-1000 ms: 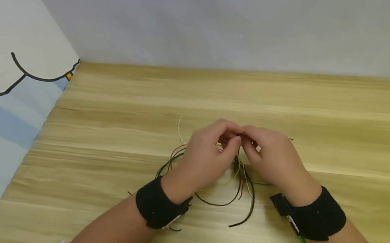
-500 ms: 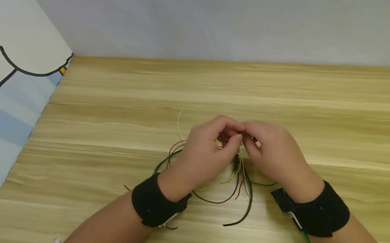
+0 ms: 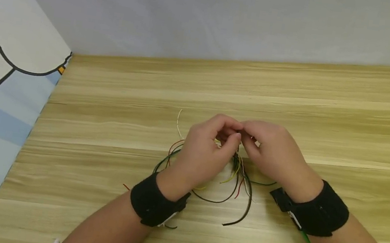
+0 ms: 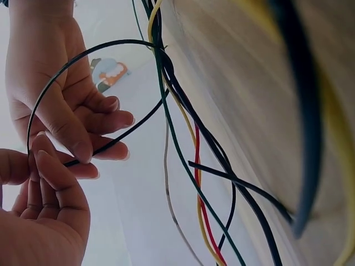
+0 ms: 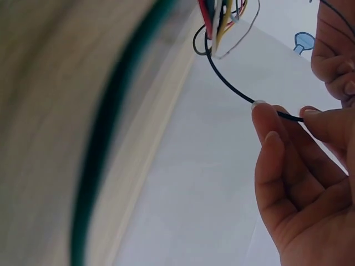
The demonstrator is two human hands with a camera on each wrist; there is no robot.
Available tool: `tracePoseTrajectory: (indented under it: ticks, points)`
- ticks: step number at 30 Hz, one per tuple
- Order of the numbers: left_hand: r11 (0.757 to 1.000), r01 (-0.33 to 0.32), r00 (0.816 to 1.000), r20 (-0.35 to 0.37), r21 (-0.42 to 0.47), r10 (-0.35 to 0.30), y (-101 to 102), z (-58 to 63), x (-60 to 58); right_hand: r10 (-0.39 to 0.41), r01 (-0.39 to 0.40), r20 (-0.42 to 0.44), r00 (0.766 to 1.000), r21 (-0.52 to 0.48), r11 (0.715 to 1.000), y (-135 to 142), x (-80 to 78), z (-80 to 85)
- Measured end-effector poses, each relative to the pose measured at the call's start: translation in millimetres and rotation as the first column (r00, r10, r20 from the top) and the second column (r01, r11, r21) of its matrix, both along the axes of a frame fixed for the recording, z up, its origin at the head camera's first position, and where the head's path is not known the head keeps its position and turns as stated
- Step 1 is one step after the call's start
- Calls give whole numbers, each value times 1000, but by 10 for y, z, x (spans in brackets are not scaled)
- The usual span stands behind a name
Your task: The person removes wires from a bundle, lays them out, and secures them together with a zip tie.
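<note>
In the head view my left hand (image 3: 205, 152) and right hand (image 3: 270, 151) meet fingertip to fingertip over a bundle of thin coloured wires (image 3: 236, 163). The left wrist view has a dark wire (image 4: 100, 45) arching from the bundle down to my left fingertips, which pinch it. A second dark length (image 4: 136, 127) runs from the bundle to my right thumb. In the right wrist view my right thumb and fingers pinch a black wire (image 5: 230, 86). Red, yellow, white and green wires hang beside it from the bundle. The meeting point is partly hidden by the fingers.
Loose wire ends spread over the wooden table (image 3: 125, 107), including a thick black wire (image 3: 248, 207) curving toward the front and a pale wire (image 3: 178, 123) at the left. Black bands (image 3: 158, 200) circle both wrists. A grey wall (image 3: 232, 22) stands behind the table.
The scene has shifted slightly down-left to up-left in the head view as the camera moved. Both hands keep the same pinch with fingertips together; the wires barely move.
</note>
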State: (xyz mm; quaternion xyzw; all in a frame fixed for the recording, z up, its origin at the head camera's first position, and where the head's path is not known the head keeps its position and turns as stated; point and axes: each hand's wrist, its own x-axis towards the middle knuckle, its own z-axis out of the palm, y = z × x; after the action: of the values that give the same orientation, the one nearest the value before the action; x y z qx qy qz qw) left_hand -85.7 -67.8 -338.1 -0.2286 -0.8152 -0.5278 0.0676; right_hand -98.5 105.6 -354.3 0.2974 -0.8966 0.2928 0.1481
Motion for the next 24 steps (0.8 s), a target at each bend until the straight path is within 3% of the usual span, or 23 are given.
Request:
tracePoseTrajectory:
  ticks: [24]
  points:
    - [1000,-8,999,51,-27,9,-17,-9,9,-9,9,29,1000,-6,1000,-15,5,-13]
